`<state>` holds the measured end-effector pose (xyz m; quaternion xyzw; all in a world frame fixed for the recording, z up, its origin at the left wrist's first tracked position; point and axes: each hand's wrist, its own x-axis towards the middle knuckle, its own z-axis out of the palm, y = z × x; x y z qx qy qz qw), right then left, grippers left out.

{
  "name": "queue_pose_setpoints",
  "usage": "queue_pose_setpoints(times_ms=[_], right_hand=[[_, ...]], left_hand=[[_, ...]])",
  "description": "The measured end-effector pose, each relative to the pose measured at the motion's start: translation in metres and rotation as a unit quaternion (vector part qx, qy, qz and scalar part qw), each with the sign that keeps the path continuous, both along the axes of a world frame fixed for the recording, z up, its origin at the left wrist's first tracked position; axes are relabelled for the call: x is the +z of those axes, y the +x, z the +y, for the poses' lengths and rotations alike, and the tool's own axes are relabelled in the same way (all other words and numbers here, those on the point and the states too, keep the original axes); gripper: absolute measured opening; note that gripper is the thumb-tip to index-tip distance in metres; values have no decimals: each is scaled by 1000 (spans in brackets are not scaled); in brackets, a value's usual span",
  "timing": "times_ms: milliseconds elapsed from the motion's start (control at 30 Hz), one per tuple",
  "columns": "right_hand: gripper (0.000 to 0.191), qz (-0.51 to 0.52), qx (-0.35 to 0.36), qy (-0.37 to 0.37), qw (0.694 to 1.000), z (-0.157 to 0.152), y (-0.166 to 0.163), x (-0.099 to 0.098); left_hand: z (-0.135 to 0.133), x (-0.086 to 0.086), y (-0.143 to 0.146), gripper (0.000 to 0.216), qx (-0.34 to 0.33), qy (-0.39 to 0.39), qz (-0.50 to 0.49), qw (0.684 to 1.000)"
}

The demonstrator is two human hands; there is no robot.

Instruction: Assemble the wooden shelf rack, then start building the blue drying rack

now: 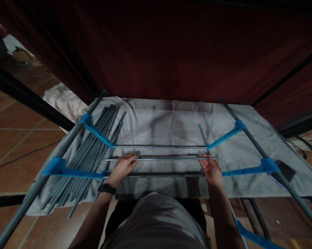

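A thin grey metal tube [168, 158] lies crosswise in front of me, held near both ends. My left hand [123, 167] is closed on its left part, with a dark watch [107, 188] on the wrist. Around the right end, the fingers of my right hand [211, 169] are curled, palm turned up. Two crossbars, a far one [158, 147] and a near one [161, 175], run parallel to the tube. They join blue plastic brackets, among them a left one [78, 172] and a right one [227, 134], which sit on long grey side poles, left [70, 140] and right [259, 147].
A bundle of loose grey tubes [91, 154] lies at the left on a grey cloth [166, 121]. A dark phone-like object [285, 170] rests beside the right pole. Dark red fabric [171, 52] hangs behind. Another blue bracket [256, 238] is low at the right, over the tiled floor.
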<state>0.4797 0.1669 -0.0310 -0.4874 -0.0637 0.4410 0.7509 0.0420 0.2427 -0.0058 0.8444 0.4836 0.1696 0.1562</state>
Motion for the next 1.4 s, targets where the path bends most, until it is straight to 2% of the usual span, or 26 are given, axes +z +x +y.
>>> queue_pose_setpoints(times_ms=[233, 467, 633, 833, 967, 1200, 1400], right_hand=[[39, -12, -26, -17, 999, 3, -1, -4], [20, -9, 4, -2, 1000, 1, -1, 0], [19, -11, -13, -6, 1000, 2, -3, -1], [31, 1, -34, -4, 999, 2, -3, -2], [33, 1, -37, 7, 999, 0, -2, 0], [19, -2, -43, -2, 999, 0, -2, 2], [10, 0, -48, -7, 999, -1, 1, 3]], left_hand=[[1, -6, -1, 17, 10, 13, 9, 1000], [0, -8, -2, 18, 5, 16, 7, 1000], [2, -9, -2, 20, 15, 23, 26, 999], [1, -10, -3, 25, 60, 37, 60, 996], [2, -8, -3, 24, 84, 56, 71, 992], [1, -4, -5, 23, 167, 99, 54, 979], [3, -17, -12, 19, 258, 133, 46, 956]])
